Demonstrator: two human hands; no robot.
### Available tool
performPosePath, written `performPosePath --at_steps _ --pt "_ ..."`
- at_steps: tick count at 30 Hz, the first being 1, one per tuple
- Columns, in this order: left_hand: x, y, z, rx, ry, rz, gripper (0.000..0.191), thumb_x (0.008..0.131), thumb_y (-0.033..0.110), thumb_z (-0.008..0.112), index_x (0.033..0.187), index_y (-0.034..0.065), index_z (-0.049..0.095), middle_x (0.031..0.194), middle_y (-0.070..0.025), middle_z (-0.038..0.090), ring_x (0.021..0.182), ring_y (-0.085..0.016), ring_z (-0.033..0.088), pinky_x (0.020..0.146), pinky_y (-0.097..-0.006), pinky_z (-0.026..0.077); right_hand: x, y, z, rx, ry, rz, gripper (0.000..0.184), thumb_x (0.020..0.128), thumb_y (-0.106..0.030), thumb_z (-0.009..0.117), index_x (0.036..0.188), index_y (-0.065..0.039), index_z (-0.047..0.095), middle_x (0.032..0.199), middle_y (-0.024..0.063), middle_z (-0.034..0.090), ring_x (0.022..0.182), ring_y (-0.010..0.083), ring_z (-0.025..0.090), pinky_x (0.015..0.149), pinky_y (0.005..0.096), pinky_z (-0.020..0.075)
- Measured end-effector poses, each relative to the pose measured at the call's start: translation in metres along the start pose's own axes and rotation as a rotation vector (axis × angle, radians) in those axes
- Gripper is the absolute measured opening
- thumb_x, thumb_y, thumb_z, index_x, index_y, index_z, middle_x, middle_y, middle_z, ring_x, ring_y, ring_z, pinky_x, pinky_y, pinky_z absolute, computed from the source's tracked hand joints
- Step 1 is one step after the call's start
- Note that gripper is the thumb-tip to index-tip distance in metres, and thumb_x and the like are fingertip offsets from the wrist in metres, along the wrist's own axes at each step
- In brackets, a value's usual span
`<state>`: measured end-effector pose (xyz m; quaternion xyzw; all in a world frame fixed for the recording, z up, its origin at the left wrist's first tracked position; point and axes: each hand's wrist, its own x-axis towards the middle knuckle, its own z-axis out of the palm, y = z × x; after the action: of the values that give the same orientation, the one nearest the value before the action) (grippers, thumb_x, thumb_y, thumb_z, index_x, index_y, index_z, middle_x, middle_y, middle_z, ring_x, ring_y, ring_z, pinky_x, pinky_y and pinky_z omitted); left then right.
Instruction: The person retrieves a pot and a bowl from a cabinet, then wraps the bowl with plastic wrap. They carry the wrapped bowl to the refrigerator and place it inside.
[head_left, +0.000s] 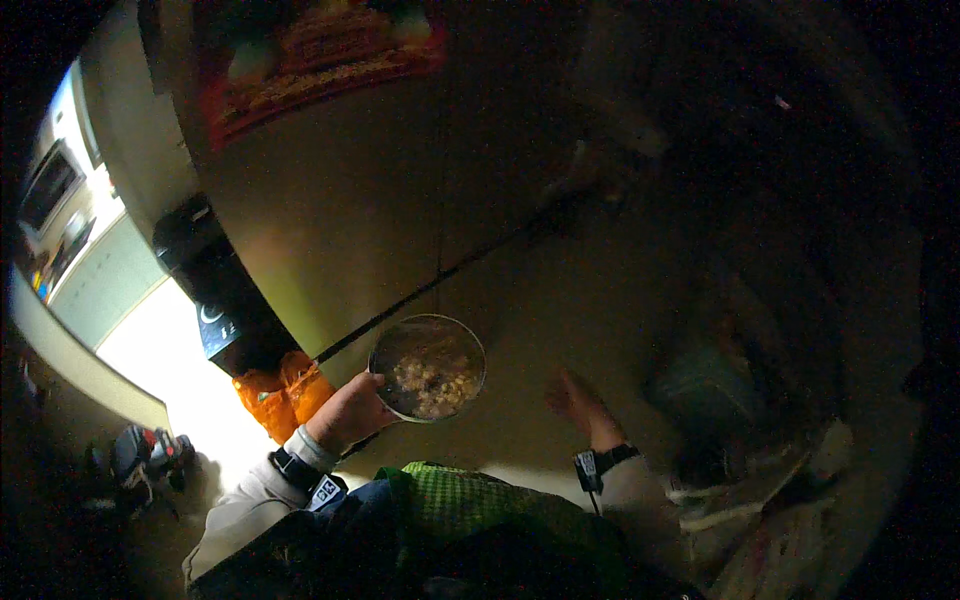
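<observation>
My left hand (352, 410) grips the rim of a round bowl (484, 373) at its left side. Pale, lumpy pieces of food (436, 384) lie in the lower part of the bowl; what they are exactly is too dim to tell. My right hand (576, 403) is to the right of the bowl, apart from it, blurred, with nothing visible in it. Both wrists bear a strapped device. Just left of my left hand is a crumpled orange plastic bag (283, 395).
A dark panel or box (225, 289) stands behind the orange bag. A bright doorway (142, 330) opens at the left, with a counter (112, 274) beyond. A red patterned cloth (322, 82) lies at the top. Deep shadow covers the right side.
</observation>
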<state>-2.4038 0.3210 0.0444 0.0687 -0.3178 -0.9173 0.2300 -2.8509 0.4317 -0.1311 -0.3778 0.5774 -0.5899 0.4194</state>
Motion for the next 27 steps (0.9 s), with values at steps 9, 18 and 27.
performPosePath --at_steps 9,18,27 --pt "-0.026 -0.002 0.032 0.282 0.391 0.217 0.048 0.096 0.02 0.05 0.142 0.008 0.041 0.14 -0.0098 0.051 0.117 -0.023 0.058 0.098 -0.0383 0.049 0.134 -0.065 0.105 0.647 -0.671 0.14 0.047 0.101 -0.046 0.048 0.132 -0.011 0.056 0.14 0.0129 0.054 0.128 0.0323 0.05 0.106 0.0552 0.0421" --pt "-0.035 0.0 0.062 0.215 0.554 0.366 0.055 0.095 0.019 0.053 0.146 0.0096 0.037 0.141 -0.007 0.052 0.115 -0.017 0.061 0.085 -0.0309 0.057 0.259 -0.025 0.123 0.866 -0.802 0.335 0.057 0.096 -0.051 0.053 0.135 -0.01 0.056 0.144 0.0134 0.051 0.129 0.035 0.049 0.106 0.0601 0.0385" --pt "-0.028 -0.014 0.11 0.055 0.528 0.497 0.049 0.099 0.02 0.053 0.145 0.0092 0.04 0.128 -0.0076 0.063 0.115 -0.019 0.063 0.091 -0.0332 0.055 0.255 -0.038 0.14 0.649 -0.769 0.386 0.057 0.095 -0.051 0.054 0.134 -0.01 0.056 0.142 0.0134 0.052 0.128 0.0344 0.05 0.105 0.0588 0.0395"
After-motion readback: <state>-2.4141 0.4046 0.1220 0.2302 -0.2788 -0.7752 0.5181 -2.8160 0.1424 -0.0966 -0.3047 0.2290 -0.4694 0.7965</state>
